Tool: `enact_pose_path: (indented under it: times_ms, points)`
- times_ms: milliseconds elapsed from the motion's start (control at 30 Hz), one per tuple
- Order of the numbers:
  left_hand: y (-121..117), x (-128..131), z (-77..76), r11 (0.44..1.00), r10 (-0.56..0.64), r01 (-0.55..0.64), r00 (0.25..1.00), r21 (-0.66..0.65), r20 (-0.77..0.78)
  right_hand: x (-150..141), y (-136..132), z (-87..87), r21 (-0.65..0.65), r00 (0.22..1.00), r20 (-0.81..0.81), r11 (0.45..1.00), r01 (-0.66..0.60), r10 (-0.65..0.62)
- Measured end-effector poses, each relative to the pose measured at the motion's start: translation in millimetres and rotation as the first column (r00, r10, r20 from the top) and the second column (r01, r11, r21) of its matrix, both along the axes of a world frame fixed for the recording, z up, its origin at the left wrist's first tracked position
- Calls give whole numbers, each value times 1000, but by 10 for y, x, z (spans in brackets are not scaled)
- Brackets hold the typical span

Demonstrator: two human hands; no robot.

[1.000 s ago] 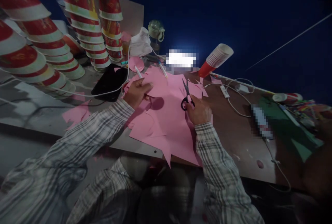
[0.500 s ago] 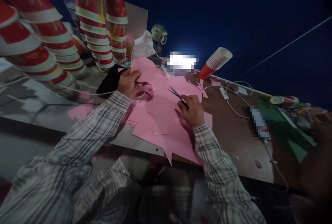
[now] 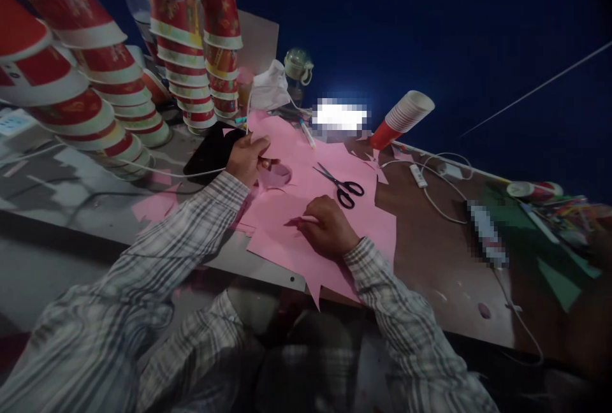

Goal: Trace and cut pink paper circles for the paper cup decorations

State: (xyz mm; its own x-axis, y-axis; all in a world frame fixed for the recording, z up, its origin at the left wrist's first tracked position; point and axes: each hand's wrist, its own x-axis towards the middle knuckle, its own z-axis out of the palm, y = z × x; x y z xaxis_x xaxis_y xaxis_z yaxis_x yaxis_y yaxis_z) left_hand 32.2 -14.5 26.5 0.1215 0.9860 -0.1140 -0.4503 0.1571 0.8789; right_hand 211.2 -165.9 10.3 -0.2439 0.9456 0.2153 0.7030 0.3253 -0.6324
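Note:
Pink paper sheets (image 3: 335, 222) cover the middle of the brown table (image 3: 430, 247). My left hand (image 3: 246, 158) is closed on a cut piece of pink paper (image 3: 268, 136), held up at the far left of the sheets. My right hand (image 3: 325, 228) rests on the sheets with its fingers pinched on a small pink scrap (image 3: 294, 222). Black-handled scissors (image 3: 340, 185) lie loose on the pink paper just beyond my right hand.
Tall stacks of red and white paper cups (image 3: 95, 75) stand at the left. A tipped stack of red cups (image 3: 401, 116) lies at the back. A black pouch (image 3: 213, 152), white cables (image 3: 430, 190), green paper (image 3: 535, 241) and pens are about.
My right hand has put the scissors down on the paper and drawn back to pinch a scrap. My left hand has lowered its pink piece a little.

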Motion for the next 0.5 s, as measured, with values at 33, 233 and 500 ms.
enact_pose_path:
  times_ms: [33,233,500]
  points:
    - [7,-3,-6,1000,-4,4,1000,1,10,68,-25,38,-52,991,-135,998,-31,23]
    - [-5,14,19,997,-53,53,999,-58,1,488,-173,127,-495,714,-681,620,-609,159]
    - [-135,74,-35,976,-216,212,970,-49,-108,436,170,-130,-367,543,-725,905,215,-424]
